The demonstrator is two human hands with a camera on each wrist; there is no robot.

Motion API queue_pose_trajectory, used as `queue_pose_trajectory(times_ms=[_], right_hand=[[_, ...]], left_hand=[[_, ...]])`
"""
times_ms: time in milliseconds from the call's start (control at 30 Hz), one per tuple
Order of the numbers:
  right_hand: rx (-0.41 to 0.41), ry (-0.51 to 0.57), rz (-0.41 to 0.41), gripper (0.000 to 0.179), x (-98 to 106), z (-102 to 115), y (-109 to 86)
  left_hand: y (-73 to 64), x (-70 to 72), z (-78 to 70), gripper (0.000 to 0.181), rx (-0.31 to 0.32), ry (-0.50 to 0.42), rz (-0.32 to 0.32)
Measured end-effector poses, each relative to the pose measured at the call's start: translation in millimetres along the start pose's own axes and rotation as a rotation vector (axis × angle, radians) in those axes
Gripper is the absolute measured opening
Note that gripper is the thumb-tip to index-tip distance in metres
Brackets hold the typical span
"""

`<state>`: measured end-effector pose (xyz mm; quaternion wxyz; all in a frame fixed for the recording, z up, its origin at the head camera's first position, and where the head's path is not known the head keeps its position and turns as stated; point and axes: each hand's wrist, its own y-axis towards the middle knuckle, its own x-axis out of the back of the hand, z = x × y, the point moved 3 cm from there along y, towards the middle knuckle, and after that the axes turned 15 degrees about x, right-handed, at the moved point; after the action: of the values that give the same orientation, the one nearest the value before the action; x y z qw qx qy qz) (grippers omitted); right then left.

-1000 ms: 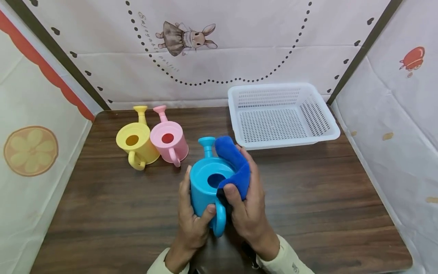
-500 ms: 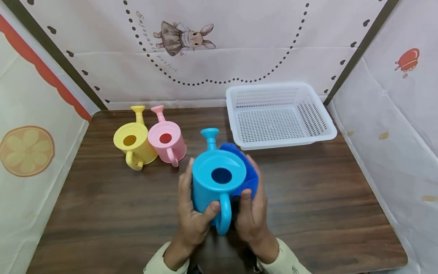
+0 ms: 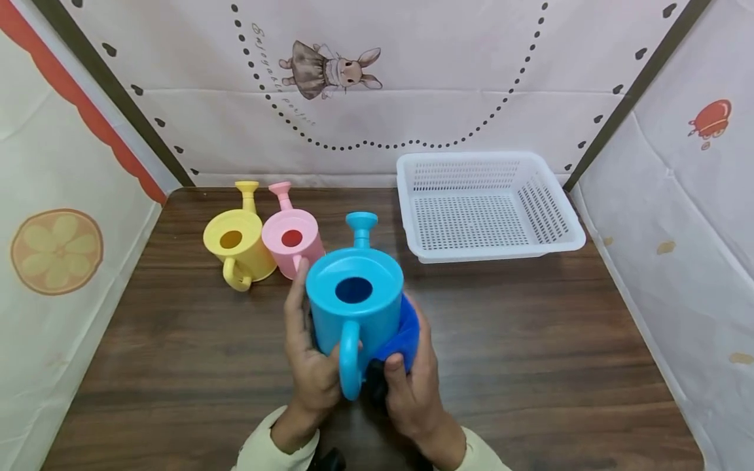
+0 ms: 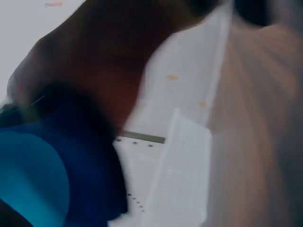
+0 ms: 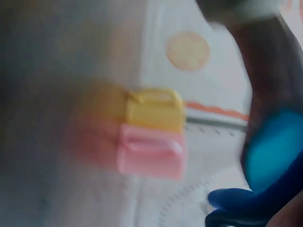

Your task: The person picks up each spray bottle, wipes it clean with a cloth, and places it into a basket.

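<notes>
Blue watering can (image 3: 355,311): held above the tabletop (image 3: 530,360), midway between its side edges; left grip (image 3: 312,369) curled partway round one side, presumably bracing it against the blue cloth (image 3: 406,333), pinched in the right grip (image 3: 415,392) opposite.

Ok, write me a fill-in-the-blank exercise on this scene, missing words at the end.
The left hand holds the blue watering can, while the cloth is in the ____ hand.
In the head view, the yellow watering can stands to the ____ of the pink watering can.
The basket on the table is ____.
Missing words: right; left; white.
</notes>
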<state>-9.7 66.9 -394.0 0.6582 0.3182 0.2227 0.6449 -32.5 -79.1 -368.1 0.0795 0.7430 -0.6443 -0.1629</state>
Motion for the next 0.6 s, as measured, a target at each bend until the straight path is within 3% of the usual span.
queue_pose_trajectory(times_ms=[133, 367, 500, 600], right_hand=[[-0.003, -0.021, -0.016, 0.062, 1, 0, -3.3], [0.087, -0.041, -0.012, 0.068, 21, 4, 34.7], [0.098, -0.058, 0.022, 0.073, 28, 6, 48.2], [0.076, -0.011, 0.044, 0.076, 28, 3, 48.3]], left_hand=[[3.9, -2.2, -0.3, 0.101, 0.022, -0.013, 0.003], [-9.2, -11.3, 17.8, 0.104, 0.082, 0.031, 0.038], [-22.7, -12.6, 30.0, 0.104, 0.174, 0.06, 0.039], [-26.9, -9.7, 33.8, 0.103, 0.239, 0.055, 0.024]])
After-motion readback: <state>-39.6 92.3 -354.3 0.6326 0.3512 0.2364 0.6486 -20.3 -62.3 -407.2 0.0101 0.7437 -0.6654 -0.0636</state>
